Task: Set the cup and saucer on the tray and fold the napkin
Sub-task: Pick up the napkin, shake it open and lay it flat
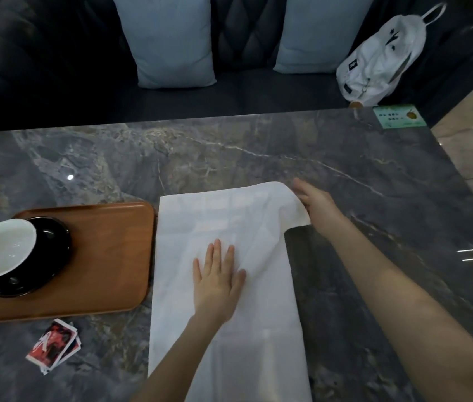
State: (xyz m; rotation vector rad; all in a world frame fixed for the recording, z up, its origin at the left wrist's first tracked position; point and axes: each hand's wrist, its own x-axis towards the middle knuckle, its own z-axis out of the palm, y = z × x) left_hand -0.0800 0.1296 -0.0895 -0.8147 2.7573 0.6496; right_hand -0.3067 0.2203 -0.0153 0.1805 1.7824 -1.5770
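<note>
Head view: cup (1,252) and saucer (46,256) sit on tray (107,256); beside it, left hand (217,282) presses napkin (215,221) flat, palm open, right hand (315,203) grasps its corner; next, likely fold leftward, edges aligned.

— Where is the left hand (217,281)?
— Flat, palm down, fingers straight and slightly spread, pointing away from the body. The bare forearm runs up from the lower edge, angled toward the right.
— Is it gripping?
— No, it presses down with an open palm.
— And the right hand (315,203)?
— Farther out, to the right, arm nearly fully extended. The forearm comes in from the lower right corner.
— Its fingers?
— They are closed in a pinch on a raised corner of the napkin (223,227), with one fingertip jutting past.
</note>
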